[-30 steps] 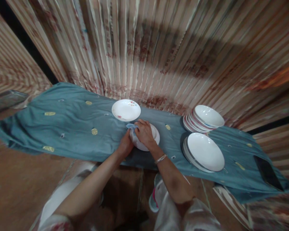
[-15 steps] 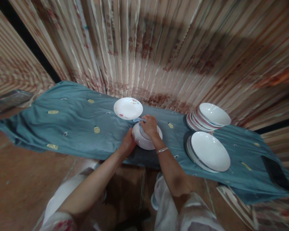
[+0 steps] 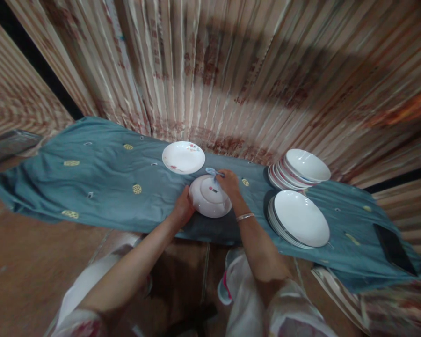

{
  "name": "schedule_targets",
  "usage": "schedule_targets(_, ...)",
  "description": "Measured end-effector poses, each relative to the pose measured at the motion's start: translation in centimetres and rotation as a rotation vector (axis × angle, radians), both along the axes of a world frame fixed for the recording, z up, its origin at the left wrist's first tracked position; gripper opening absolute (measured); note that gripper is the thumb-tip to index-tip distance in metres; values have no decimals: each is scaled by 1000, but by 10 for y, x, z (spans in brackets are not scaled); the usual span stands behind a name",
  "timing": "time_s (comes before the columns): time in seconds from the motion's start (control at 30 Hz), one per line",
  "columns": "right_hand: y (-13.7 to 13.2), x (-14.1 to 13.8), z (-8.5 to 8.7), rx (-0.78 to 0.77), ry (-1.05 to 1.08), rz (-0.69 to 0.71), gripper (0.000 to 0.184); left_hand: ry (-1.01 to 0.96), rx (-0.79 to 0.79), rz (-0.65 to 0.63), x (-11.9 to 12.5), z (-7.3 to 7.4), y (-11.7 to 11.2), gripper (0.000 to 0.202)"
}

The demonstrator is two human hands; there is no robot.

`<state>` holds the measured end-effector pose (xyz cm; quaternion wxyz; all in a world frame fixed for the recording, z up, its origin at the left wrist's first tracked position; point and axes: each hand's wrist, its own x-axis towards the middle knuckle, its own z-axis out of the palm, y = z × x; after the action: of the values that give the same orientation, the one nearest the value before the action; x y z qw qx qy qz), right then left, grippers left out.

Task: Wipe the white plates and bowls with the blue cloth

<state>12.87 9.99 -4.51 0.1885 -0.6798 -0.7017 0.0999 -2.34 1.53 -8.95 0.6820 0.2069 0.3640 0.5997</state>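
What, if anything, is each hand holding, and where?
The left hand holds an upturned dish by its left edge; the right hand, a blue cloth by a bunched part.

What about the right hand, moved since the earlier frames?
Yes: the right hand has moved rightward, off the middle of the upturned white dish, closer to the yellow pineapple print on the teal tablecloth.
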Motion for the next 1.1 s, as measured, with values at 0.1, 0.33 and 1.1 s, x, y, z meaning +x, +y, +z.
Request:
schedule_targets(0.1,0,13,-2,-28,36,-5,23,-11,-55,-31,-2,3,0,38)
schedule_targets(0.33,-12,34,1,-66,23,58,28,-6,-102,-5,-3,12,-2,37)
schedule_targets(1.1,-96,54,-25,243,-98,258,38,-19,-188,63,1,27,-4,39)
